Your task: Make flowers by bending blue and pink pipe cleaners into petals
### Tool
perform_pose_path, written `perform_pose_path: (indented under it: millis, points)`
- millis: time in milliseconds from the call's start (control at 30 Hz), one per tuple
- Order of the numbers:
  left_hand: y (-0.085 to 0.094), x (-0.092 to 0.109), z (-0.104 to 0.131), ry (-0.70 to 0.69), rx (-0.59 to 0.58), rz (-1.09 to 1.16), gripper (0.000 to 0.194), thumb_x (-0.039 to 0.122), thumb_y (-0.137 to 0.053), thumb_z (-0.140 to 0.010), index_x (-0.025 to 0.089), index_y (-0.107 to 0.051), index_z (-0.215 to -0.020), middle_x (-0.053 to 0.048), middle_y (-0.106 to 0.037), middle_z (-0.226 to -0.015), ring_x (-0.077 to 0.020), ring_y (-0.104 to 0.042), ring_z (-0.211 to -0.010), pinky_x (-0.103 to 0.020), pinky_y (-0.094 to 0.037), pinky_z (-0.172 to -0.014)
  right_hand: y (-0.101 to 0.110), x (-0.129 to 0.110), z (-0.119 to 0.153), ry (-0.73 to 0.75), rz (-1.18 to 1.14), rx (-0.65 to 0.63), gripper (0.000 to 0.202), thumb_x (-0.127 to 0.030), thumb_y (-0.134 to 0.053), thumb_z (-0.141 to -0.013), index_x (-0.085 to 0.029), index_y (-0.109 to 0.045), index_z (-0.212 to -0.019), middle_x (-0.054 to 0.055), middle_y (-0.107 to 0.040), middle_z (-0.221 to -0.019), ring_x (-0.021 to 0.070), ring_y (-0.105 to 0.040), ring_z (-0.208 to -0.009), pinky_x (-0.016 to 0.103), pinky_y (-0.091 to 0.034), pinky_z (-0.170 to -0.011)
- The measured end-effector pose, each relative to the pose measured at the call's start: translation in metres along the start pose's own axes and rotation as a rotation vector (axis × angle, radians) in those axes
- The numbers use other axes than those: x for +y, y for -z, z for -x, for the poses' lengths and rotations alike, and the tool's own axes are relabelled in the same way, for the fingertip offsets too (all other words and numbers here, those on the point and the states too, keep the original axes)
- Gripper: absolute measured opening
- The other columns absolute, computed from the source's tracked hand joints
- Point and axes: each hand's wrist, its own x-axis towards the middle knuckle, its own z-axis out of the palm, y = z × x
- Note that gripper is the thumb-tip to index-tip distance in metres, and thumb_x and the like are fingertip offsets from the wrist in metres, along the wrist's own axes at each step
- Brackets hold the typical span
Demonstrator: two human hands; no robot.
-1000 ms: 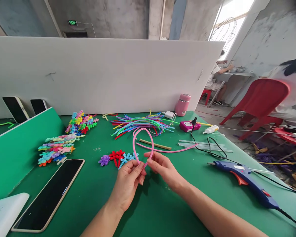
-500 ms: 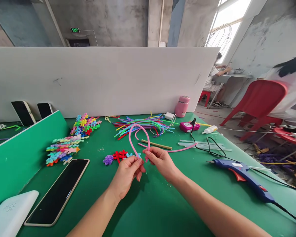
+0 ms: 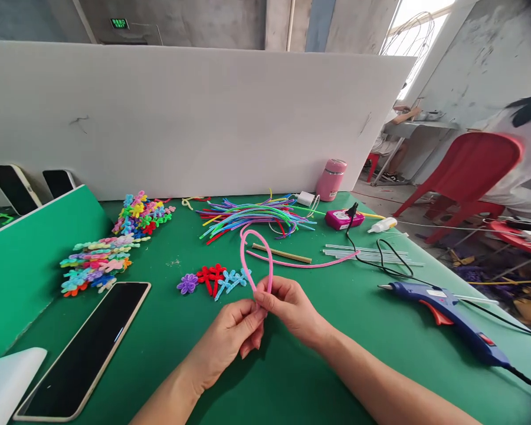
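Note:
A pink pipe cleaner stands bent into a narrow upright loop above the green table. Its two ends meet low down, where my left hand pinches them and my right hand pinches close against it; the fingertips touch. Behind the loop lies another pink pipe cleaner, curved on the table. To the left of my hands are a purple pipe-cleaner flower, red pipe-cleaner shapes and light-blue ones. A bundle of loose coloured pipe cleaners lies farther back.
A blue glue gun with its black cord lies right, near clear glue sticks. At left are a phone, a white device and piled pipe-cleaner flowers. A pink bottle stands by the white partition.
My hands have come together, and the loop has narrowed as its ends met. The camera view has tilted down a little, so the light-blue shapes show more fully.

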Motion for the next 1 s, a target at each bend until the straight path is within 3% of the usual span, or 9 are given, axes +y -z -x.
perform_pose_path:
  millis: [133,233,500,600,733,1000]
  points:
    - [-0.0015,-0.0003,-0.0004,-0.009,0.006,0.157,0.023,0.033,-0.056,-0.074,0.014,-0.052,-0.062,0.001,-0.048,-0.057,-0.0078,-0.04,-0.051,-0.02,-0.03,-0.045,0.0,-0.001,-0.0005,0.015,-0.012,0.114,0.024,-0.035,-0.059,-0.072,-0.015,-0.051,-0.064,-0.004,-0.042,-0.056,0.0068,-0.034,-0.052,0.02,-0.028,-0.051]
    - [-0.0029,-0.002,-0.0008,-0.015,0.02,0.233,0.019,0.028,-0.056,-0.074,0.014,-0.053,-0.062,0.001,-0.048,-0.057,-0.0076,-0.039,-0.051,-0.021,-0.029,-0.047,0.0005,-0.0013,-0.0006,0.013,-0.024,0.122,0.025,-0.037,-0.06,-0.072,-0.015,-0.051,-0.063,-0.005,-0.04,-0.055,0.0068,-0.032,-0.052,0.02,-0.026,-0.05]
    - [0.0002,-0.0052,-0.0035,-0.067,0.158,0.345,0.016,0.022,-0.057,-0.073,0.015,-0.053,-0.058,0.002,-0.05,-0.057,-0.0071,-0.04,-0.052,-0.02,-0.029,-0.047,0.0046,0.0005,-0.0023,-0.038,0.051,0.212,0.036,-0.05,-0.055,-0.071,-0.014,-0.059,-0.067,-0.001,-0.047,-0.057,0.0079,-0.037,-0.051,0.022,-0.028,-0.05]
    - [0.0012,-0.0045,-0.0043,-0.07,0.191,0.373,0.014,0.021,-0.057,-0.072,0.015,-0.055,-0.059,0.001,-0.052,-0.058,-0.007,-0.041,-0.051,-0.02,-0.029,-0.047,0.0054,-0.0016,-0.0016,-0.047,0.054,0.198,0.044,-0.054,-0.049,-0.073,-0.013,-0.063,-0.067,-0.001,-0.044,-0.057,0.008,-0.036,-0.051,0.022,-0.028,-0.05]
    - [0.0007,-0.005,-0.0047,-0.077,0.198,0.382,0.014,0.02,-0.057,-0.071,0.015,-0.055,-0.058,0.001,-0.052,-0.058,-0.0075,-0.041,-0.051,-0.02,-0.029,-0.046,0.0036,-0.0051,-0.0004,-0.081,0.051,0.14,0.044,-0.053,-0.047,-0.075,-0.013,-0.066,-0.073,-0.006,-0.025,-0.048,0.0064,-0.021,-0.045,0.022,-0.019,-0.045]
    - [-0.0006,-0.0074,-0.0045,-0.089,0.184,0.309,0.015,0.022,-0.057,-0.072,0.016,-0.055,-0.058,0.002,-0.048,-0.056,-0.0089,-0.042,-0.055,-0.02,-0.031,-0.048,0.0004,-0.0038,0.0014,-0.025,0.156,0.07,0.039,-0.048,-0.051,-0.074,-0.012,-0.066,-0.082,-0.003,-0.037,-0.054,0.0076,-0.031,-0.052,0.022,-0.024,-0.049]
